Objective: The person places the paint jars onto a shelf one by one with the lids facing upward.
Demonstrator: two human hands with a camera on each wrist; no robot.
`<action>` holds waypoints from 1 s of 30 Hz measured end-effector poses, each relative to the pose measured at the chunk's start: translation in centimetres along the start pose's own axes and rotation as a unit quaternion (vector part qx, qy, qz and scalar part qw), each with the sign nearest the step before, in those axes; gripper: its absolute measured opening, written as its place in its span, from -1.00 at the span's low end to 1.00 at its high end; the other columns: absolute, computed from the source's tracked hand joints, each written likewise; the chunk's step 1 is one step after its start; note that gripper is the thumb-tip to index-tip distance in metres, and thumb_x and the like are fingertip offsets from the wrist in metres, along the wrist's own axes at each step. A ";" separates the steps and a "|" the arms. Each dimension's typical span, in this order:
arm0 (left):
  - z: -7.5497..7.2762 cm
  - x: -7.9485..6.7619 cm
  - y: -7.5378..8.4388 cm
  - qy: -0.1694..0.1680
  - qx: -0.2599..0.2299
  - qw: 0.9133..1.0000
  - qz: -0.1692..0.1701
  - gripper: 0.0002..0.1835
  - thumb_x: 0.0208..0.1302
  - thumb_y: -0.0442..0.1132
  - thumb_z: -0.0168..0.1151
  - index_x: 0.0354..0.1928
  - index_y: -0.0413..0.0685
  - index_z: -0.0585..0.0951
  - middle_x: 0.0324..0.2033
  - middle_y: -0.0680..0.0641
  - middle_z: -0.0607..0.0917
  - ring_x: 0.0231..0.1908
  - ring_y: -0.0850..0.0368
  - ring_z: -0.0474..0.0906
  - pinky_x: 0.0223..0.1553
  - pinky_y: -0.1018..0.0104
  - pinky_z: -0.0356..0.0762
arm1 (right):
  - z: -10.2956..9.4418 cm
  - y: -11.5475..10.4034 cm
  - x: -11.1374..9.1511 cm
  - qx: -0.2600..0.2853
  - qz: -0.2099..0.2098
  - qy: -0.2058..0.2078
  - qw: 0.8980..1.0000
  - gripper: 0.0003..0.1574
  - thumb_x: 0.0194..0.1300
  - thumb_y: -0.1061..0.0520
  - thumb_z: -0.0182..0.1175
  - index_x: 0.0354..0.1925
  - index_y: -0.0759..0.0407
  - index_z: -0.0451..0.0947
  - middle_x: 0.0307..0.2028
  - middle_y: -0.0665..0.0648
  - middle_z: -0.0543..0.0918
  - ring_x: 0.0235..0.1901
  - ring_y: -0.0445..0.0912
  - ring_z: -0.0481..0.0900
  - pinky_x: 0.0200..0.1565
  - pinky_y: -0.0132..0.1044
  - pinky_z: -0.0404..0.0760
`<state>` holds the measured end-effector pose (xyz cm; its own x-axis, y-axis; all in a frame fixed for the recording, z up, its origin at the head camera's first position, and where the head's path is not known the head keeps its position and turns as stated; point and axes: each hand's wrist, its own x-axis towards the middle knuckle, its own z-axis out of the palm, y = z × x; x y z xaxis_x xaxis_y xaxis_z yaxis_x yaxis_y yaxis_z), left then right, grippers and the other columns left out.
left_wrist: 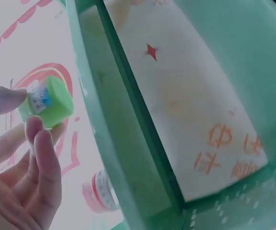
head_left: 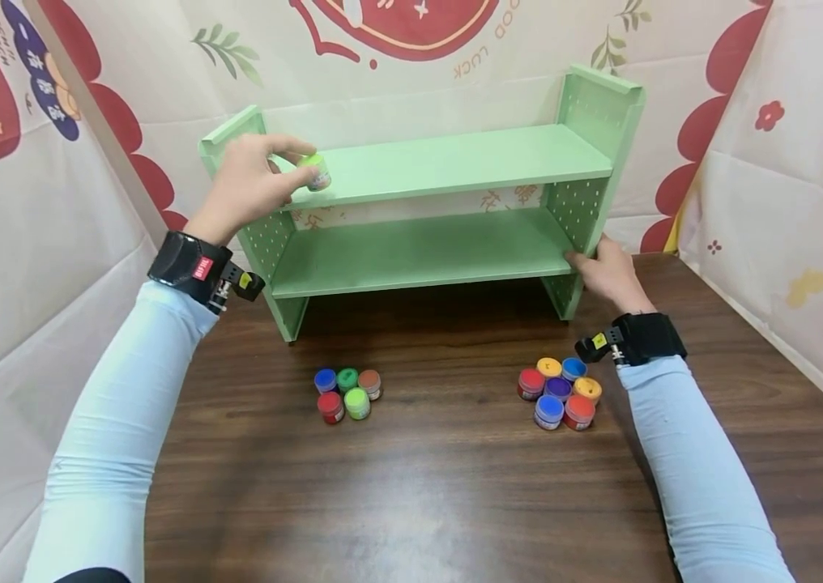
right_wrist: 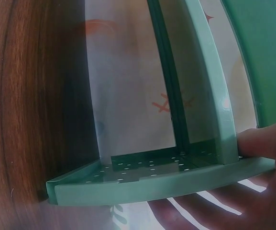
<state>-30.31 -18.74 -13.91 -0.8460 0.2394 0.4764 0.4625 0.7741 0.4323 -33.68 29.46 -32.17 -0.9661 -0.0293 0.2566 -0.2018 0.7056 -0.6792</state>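
Two holds, one low, one high

A printed cloth (head_left: 411,113) is hung behind; in front the dark table (head_left: 411,502) is spread, and at its back the shelf (head_left: 470,166) is stood upright, presumably so that its open side is faced forward; the right panel (head_left: 601,109) is gripped by the right hand (head_left: 607,274) near the lower board (head_left: 419,247), probably so that the frame is steadied; a lime jar (head_left: 318,172) is pinched between thumb and fingers of the left hand (head_left: 254,178), perhaps so that little of it is covered; seven jars (head_left: 558,389) are bunched at the right and five jars (head_left: 356,402) at the left, apparently for easy picking.

Whether the lime jar is held over or just before the upper board (head_left: 448,162) cannot be told; behind that board's edge, in the left wrist view, a pink-lidded jar (left_wrist: 95,194) is half hidden; the right fingers are partly concealed by the panel; the lime jar's label (left_wrist: 40,98) cannot be read.
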 end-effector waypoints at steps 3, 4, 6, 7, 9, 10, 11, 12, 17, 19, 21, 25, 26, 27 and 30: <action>-0.8 0.5 -0.2 -0.034 0.039 0.999 -0.012 -0.53 0.41 0.02 0.25 0.25 -0.03 0.66 0.04 -0.18 0.77 -0.62 0.39 0.59 -0.50 0.49 0.44 | 0.1 0.1 -0.1 -0.002 0.002 -0.001 1.000 -0.25 0.58 -0.03 -0.01 0.48 0.42 0.19 0.31 0.64 0.43 0.19 0.46 0.52 0.14 0.30 0.54; -0.9 0.7 -0.3 -0.042 0.052 0.998 -0.015 -0.53 0.42 0.02 0.24 0.26 -0.03 0.65 0.06 -0.18 0.76 -0.62 0.39 0.60 -0.48 0.48 0.44 | 0.2 0.1 -0.1 -0.002 0.004 -0.001 1.000 -0.25 0.58 -0.04 -0.01 0.48 0.42 0.19 0.31 0.64 0.43 0.19 0.46 0.53 0.13 0.30 0.54; -1.1 1.0 -0.5 -0.056 0.064 0.996 -0.023 -0.52 0.43 0.02 0.24 0.29 -0.03 0.63 0.09 -0.20 0.75 -0.61 0.37 0.62 -0.46 0.45 0.44 | 0.2 0.2 -0.2 -0.004 0.006 -0.002 1.000 -0.25 0.58 -0.05 -0.02 0.47 0.42 0.20 0.30 0.64 0.44 0.17 0.46 0.53 0.12 0.29 0.55; -1.2 1.1 -0.6 -0.061 0.071 0.995 -0.025 -0.51 0.43 0.02 0.24 0.29 -0.03 0.63 0.11 -0.21 0.74 -0.60 0.36 0.63 -0.45 0.44 0.44 | 0.2 0.3 -0.2 -0.005 0.008 -0.002 1.000 -0.25 0.58 -0.06 -0.02 0.47 0.42 0.20 0.29 0.64 0.44 0.17 0.47 0.54 0.11 0.29 0.56; -1.1 1.3 -0.7 -0.071 0.083 0.994 -0.026 -0.51 0.43 0.02 0.24 0.30 -0.03 0.62 0.13 -0.22 0.74 -0.58 0.37 0.64 -0.39 0.41 0.47 | 0.2 0.4 -0.2 -0.005 0.010 -0.003 1.000 -0.25 0.58 -0.06 -0.03 0.47 0.43 0.20 0.29 0.65 0.44 0.16 0.47 0.54 0.11 0.29 0.55; -1.0 1.4 -0.8 -0.076 0.091 0.993 -0.025 -0.51 0.43 0.01 0.24 0.30 -0.03 0.62 0.14 -0.23 0.73 -0.57 0.37 0.64 -0.35 0.39 0.48 | 0.1 0.5 -0.2 -0.006 0.009 -0.002 1.000 -0.24 0.58 -0.07 -0.04 0.47 0.43 0.20 0.29 0.65 0.44 0.16 0.47 0.53 0.11 0.29 0.55; -0.9 1.4 -0.9 -0.080 0.098 0.992 -0.022 -0.52 0.44 0.00 0.24 0.30 -0.03 0.62 0.14 -0.23 0.73 -0.56 0.37 0.64 -0.31 0.37 0.48 | 0.1 0.5 -0.2 -0.007 0.009 -0.002 1.000 -0.24 0.58 -0.07 -0.04 0.46 0.44 0.20 0.29 0.65 0.44 0.16 0.48 0.53 0.11 0.29 0.55; -0.7 1.4 -0.9 -0.082 0.106 0.991 -0.020 -0.53 0.44 -0.01 0.23 0.30 -0.02 0.62 0.15 -0.23 0.73 -0.56 0.36 0.64 -0.27 0.34 0.48 | 0.2 0.5 -0.3 -0.006 0.009 -0.002 1.000 -0.25 0.58 -0.06 -0.04 0.46 0.44 0.20 0.28 0.65 0.44 0.15 0.47 0.54 0.10 0.28 0.56; -0.3 1.4 -0.7 -0.078 0.131 0.988 -0.013 -0.59 0.44 -0.07 0.25 0.24 -0.02 0.66 0.14 -0.22 0.74 -0.57 0.31 0.66 -0.29 0.28 0.43 | 0.3 0.4 -0.5 -0.002 0.008 -0.004 1.000 -0.27 0.58 -0.04 -0.02 0.44 0.44 0.22 0.29 0.63 0.45 0.14 0.43 0.56 0.08 0.23 0.57; -0.4 1.7 -0.6 -0.071 0.140 0.988 -0.006 -0.61 0.42 -0.07 0.30 0.21 -0.02 0.69 0.12 -0.19 0.76 -0.59 0.33 0.64 -0.38 0.30 0.40 | 0.3 0.3 -0.5 -0.001 0.009 -0.005 1.000 -0.27 0.58 -0.05 -0.02 0.45 0.43 0.22 0.30 0.62 0.45 0.15 0.42 0.56 0.06 0.20 0.58; -0.6 2.0 -0.4 -0.071 0.152 0.986 -0.003 -0.62 0.40 -0.06 0.32 0.19 0.00 0.71 0.11 -0.14 0.77 -0.62 0.35 0.63 -0.44 0.34 0.39 | 0.3 0.3 -0.5 -0.002 0.009 -0.003 1.000 -0.27 0.58 -0.05 -0.02 0.45 0.42 0.22 0.30 0.61 0.45 0.15 0.41 0.56 0.06 0.18 0.57; -1.0 2.5 -0.2 -0.077 0.152 0.985 -0.009 -0.61 0.39 -0.05 0.35 0.18 -0.01 0.71 0.10 -0.11 0.77 -0.64 0.36 0.62 -0.33 0.31 0.44 | 0.1 0.2 -0.3 -0.003 0.005 0.003 1.000 -0.27 0.57 -0.05 -0.02 0.46 0.41 0.23 0.31 0.62 0.45 0.16 0.43 0.55 0.07 0.21 0.58; -1.1 2.6 -0.2 -0.079 0.152 0.985 -0.012 -0.61 0.39 -0.05 0.35 0.18 -0.01 0.71 0.10 -0.11 0.77 -0.65 0.37 0.62 -0.27 0.30 0.44 | 0.1 0.2 -0.3 -0.003 0.004 0.004 1.000 -0.27 0.57 -0.04 -0.01 0.46 0.41 0.23 0.31 0.62 0.44 0.17 0.43 0.55 0.08 0.22 0.57; -1.2 2.7 -0.2 -0.081 0.151 0.985 -0.013 -0.61 0.39 -0.05 0.34 0.18 -0.01 0.71 0.09 -0.12 0.78 -0.65 0.36 0.62 -0.20 0.28 0.43 | 0.0 0.1 -0.2 -0.004 0.003 0.003 1.000 -0.27 0.57 -0.05 -0.01 0.46 0.41 0.23 0.31 0.62 0.44 0.17 0.44 0.55 0.08 0.24 0.57; -1.3 2.8 -0.2 -0.081 0.144 0.986 -0.015 -0.61 0.38 -0.05 0.36 0.17 -0.01 0.72 0.06 -0.12 0.79 -0.67 0.32 0.63 -0.15 0.26 0.41 | 0.0 0.0 -0.1 -0.004 0.003 0.004 1.000 -0.26 0.57 -0.05 -0.01 0.46 0.41 0.22 0.32 0.62 0.43 0.18 0.44 0.54 0.10 0.26 0.56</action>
<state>-32.45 -18.99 -11.63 -0.9001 0.2870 0.3278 0.3624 0.9108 0.1978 -33.57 29.51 -32.18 -0.9657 -0.0200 0.2588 -0.1958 0.7108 -0.6756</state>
